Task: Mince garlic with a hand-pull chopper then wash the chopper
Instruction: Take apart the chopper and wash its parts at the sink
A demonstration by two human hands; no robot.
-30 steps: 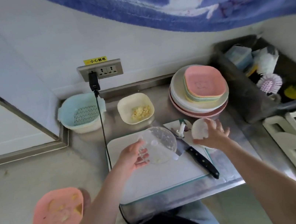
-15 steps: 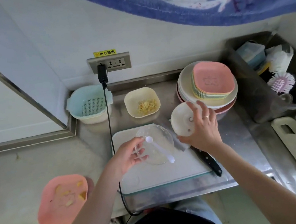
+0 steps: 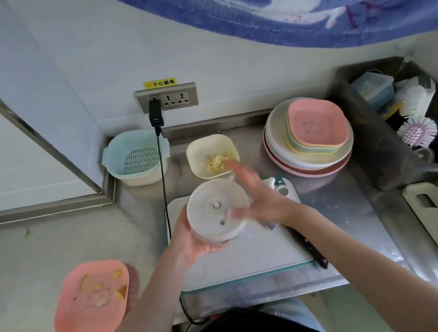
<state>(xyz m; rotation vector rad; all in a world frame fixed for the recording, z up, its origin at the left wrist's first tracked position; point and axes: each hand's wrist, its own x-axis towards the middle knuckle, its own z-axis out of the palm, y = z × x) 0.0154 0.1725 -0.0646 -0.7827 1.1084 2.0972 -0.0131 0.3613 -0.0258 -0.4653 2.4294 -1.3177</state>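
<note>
lid [image 3: 217, 210]: was held apart in right hand, now sits on chopper bowl | left hand [image 3: 195, 240]: cups the bowl from below, lifted off cutting board [image 3: 244, 259] | right hand [image 3: 261, 202]: blurred, now beside the lid, fingers spread

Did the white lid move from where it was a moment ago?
Yes. The white lid was out over the knife; now it sits left of it, on the chopper bowl held by the left hand above the cutting board.
</note>
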